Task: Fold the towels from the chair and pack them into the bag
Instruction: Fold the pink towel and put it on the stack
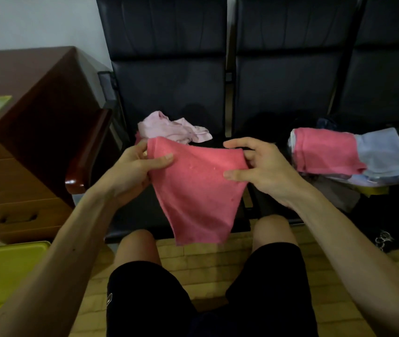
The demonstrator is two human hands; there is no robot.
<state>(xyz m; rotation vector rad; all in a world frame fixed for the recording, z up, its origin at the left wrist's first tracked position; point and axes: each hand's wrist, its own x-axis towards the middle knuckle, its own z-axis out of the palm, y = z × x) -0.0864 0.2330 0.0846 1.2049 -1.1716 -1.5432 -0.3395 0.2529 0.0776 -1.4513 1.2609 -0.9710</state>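
Head view, held towel: a coral towel [193, 190] hangs in the air between the person's knees and the chair [169, 88]. It is taken by its two upper corners so that its length drops free and its edges can be matched.
Left grip: the left hand [140, 166] pinches the upper left corner, thumb across the front of the cloth.
Right grip: the right hand [264, 169] pinches the upper right corner, forefinger held out straight above it.
Waiting towel: a pale pink towel [174, 128] lies crumpled on the seat, just behind the held one.
Folded towels: a folded pink towel [324, 149] and a blue towel [385, 154] top a stack at the dark bag [387, 227] (in its mouth or merely on it, I cannot tell).
Step, as judged: spreading before the first fold.
Surroundings: a wooden desk [35, 117] stands at the left.
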